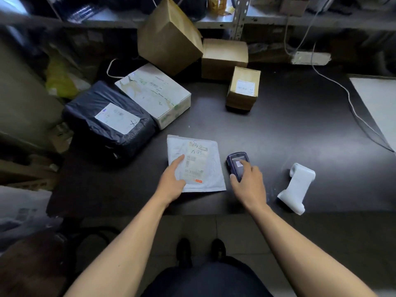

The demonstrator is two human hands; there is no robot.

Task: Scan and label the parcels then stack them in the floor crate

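Here, the left hand (pixel 171 179) presses flat fingers on one white padded bubble mailer (pixel 196 163) lying on the matte black table (pixel 289 125); the right hand (pixel 249 183) grips one dark blue handheld scanner (pixel 236 165). Three brown cardboard boxes (pixel 224 57) stand behind.

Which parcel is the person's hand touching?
The flat white padded envelope, nearest the table's front edge. The left hand rests on it; the black bag and boxes farther back go untouched.

A parcel packing room: labelled parcels (pixel 153 94) on a dark table (pixel 289 129); metal shelving (pixel 241 17).
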